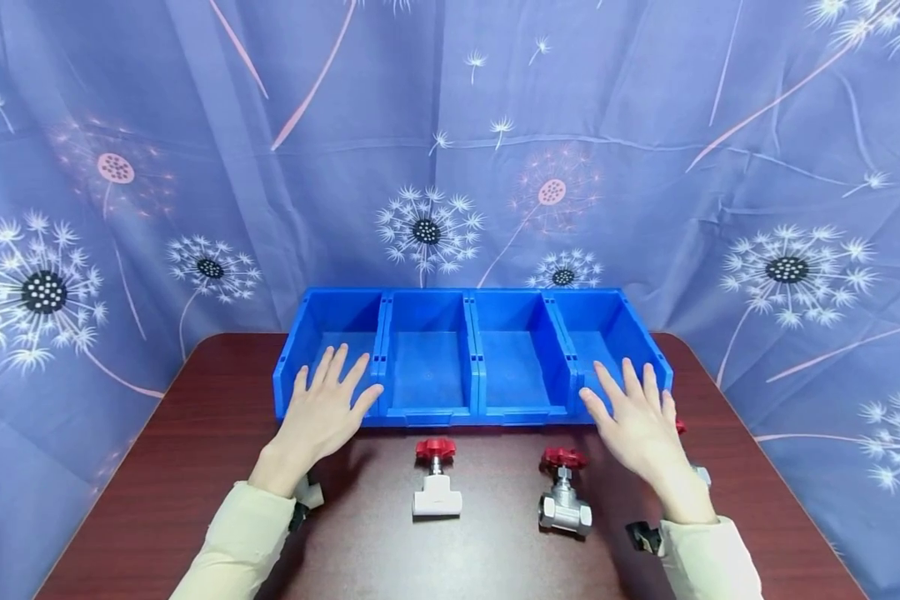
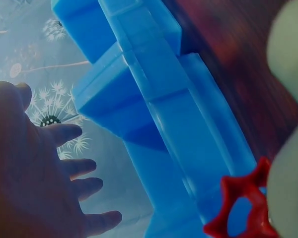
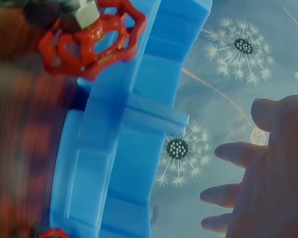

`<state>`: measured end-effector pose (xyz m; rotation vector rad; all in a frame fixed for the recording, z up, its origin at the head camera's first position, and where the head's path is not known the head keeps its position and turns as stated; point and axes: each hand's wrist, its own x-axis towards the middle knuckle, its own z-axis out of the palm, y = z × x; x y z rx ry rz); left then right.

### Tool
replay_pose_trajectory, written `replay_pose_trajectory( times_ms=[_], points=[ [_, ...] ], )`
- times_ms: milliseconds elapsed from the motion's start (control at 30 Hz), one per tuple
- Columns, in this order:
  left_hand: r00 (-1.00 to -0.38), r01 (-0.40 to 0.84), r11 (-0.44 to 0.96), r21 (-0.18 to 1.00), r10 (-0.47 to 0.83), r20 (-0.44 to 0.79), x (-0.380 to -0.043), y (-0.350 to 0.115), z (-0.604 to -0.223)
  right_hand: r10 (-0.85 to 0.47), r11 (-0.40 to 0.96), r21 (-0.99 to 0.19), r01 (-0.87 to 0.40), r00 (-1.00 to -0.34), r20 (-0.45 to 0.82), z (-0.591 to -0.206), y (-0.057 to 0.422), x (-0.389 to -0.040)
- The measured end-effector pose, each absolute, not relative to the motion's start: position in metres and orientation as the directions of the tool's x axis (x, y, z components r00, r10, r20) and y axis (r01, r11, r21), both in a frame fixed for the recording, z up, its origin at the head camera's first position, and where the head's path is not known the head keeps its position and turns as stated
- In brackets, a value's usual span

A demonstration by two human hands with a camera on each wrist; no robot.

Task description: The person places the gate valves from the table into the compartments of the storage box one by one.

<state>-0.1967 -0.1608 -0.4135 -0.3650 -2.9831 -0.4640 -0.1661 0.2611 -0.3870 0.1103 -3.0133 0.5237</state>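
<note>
My left hand (image 1: 320, 417) is spread with straight fingers over the front of the leftmost blue bin (image 1: 330, 408). Over the front of the rightmost bin, my right hand (image 1: 637, 421) is likewise spread, palm down. Both hands hold nothing. Between them on the table lie a white valve (image 1: 437, 496) with a red handwheel and a metal valve (image 1: 565, 508) with a red handwheel. A red handwheel (image 2: 258, 215) shows close up in the left wrist view, another handwheel (image 3: 87, 64) in the right wrist view. Near my right wrist, a further red handwheel (image 1: 680, 426) is mostly hidden.
Four-sided blue bins stand side by side in a row at the table's back, including two middle bins (image 1: 429, 412). The dark red wooden table (image 1: 157, 500) has rounded back corners. Behind it hangs a blue curtain (image 1: 330, 208) with dandelion prints. A pale fitting (image 1: 311, 497) peeks out beside my left wrist.
</note>
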Motion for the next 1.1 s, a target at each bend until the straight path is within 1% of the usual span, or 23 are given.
replay_pose_trajectory(
  times_ms=[167,633,900,1100],
  points=[
    [-0.963,0.259,0.922,0.289,0.224,0.149,-0.200,-0.167,-0.413,-0.054,0.936,-0.340,-0.086,-0.993,0.105,-0.386,0.271,-0.162],
    [-0.967,0.248,0.929,0.274,0.220,0.132,-0.209,-0.185,-0.404,-0.016,0.933,-0.356,-0.059,-0.992,0.123,-0.388,0.296,-0.152],
    [-0.973,0.228,0.934,0.275,0.209,0.098,-0.217,-0.201,-0.402,0.013,0.934,-0.356,-0.035,-0.991,0.131,-0.396,0.312,-0.147],
    [-0.976,0.214,0.936,0.278,0.195,0.097,-0.224,-0.213,-0.399,0.032,0.936,-0.352,-0.015,-0.991,0.128,-0.404,0.325,-0.142]
  ],
)
